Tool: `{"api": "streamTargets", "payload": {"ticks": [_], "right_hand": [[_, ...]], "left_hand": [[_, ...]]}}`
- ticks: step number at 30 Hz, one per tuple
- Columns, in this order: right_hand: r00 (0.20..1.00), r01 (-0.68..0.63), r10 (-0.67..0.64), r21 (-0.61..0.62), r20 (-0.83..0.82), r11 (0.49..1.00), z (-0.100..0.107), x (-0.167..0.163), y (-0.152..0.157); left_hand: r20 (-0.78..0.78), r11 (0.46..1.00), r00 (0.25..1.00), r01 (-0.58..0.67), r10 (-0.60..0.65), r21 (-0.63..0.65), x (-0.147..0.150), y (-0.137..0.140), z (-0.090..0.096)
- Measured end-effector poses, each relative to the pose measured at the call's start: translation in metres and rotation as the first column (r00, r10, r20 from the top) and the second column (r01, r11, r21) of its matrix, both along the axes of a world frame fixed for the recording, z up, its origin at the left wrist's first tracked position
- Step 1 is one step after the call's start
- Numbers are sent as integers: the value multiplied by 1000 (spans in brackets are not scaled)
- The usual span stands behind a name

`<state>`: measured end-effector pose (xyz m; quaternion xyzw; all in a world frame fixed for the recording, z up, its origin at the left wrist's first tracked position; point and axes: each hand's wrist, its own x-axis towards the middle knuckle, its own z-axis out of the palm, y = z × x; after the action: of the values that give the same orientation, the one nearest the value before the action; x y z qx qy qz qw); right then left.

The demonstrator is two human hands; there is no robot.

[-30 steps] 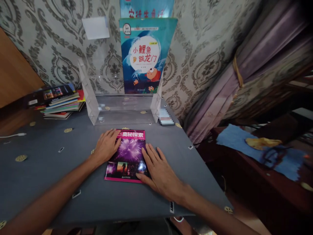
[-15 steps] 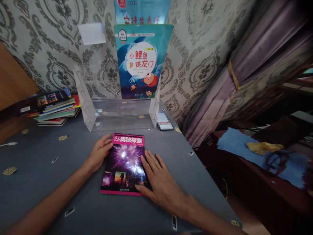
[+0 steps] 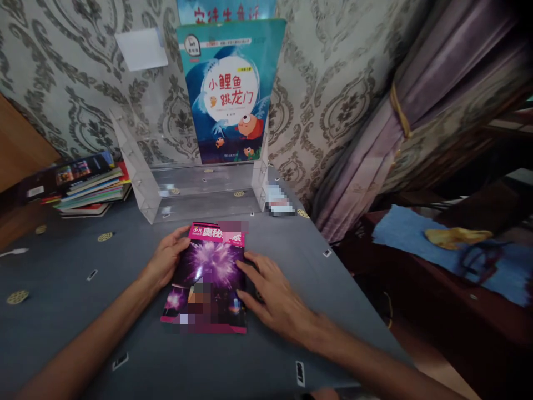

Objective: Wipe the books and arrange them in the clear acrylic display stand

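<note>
- Table [image 3: 54, 328]: work in hand looks partway, prob.
- Clear rack [image 3: 139, 183]: back of table, w/ at least 2 bks up.
- Fish bk [image 3: 231, 100]: upright in rack, looks done; blue bk [image 3: 227, 8] behind, ditto, top cut off.
- Bk pile [image 3: 94, 191]: off rack, far L, untouched.
- Purple bk [image 3: 212, 261]: face up in front of rack, not in it; can't tell if slightly lifted.
- R hand [image 3: 272, 286]: open, fingers spread at bk's R edge.
- L hand [image 3: 169, 255]: fingers bent at L edge; grip unclear.
</note>
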<state>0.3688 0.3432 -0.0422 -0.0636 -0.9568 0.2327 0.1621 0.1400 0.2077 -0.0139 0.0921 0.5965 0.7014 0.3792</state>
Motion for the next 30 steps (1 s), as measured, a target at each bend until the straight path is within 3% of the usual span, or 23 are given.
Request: {"api": "streamTargets", "payload": {"ticks": [4, 11, 14, 18, 22, 26, 28, 30], "right_hand": [[1000, 26, -27, 28, 7, 999, -1, -7, 9], [997, 46, -54, 133, 58, 990, 5, -15, 4], [992, -42, 17, 202, 123, 979, 16, -26, -7], [977, -187, 165, 177, 136, 966, 25, -58, -19], [978, -175, 152, 164, 144, 971, 20, -89, -22], [976, -175, 152, 145, 157, 974, 16, -97, -18], [972, -195, 174, 130, 155, 972, 17, -94, -15], [968, -215, 197, 109, 157, 970, 18, -91, -10]], "left_hand": [[61, 1000, 998, -23, 23, 2, 5, 0, 5], [87, 988, 984, 157, -157, 10, 5, -2, 8], [42, 988, 988, 150, -151, 21, 3, -4, 0], [-22, 989, 989, 144, -144, 28, 3, -4, -8], [-54, 990, 989, 142, -140, 23, 2, -4, -12], [-80, 981, 979, 192, -189, 26, -1, -5, -14], [-149, 977, 966, 212, -213, -17, -3, -8, -14], [-320, 966, 914, 210, -248, -151, -5, -11, -13]]}}
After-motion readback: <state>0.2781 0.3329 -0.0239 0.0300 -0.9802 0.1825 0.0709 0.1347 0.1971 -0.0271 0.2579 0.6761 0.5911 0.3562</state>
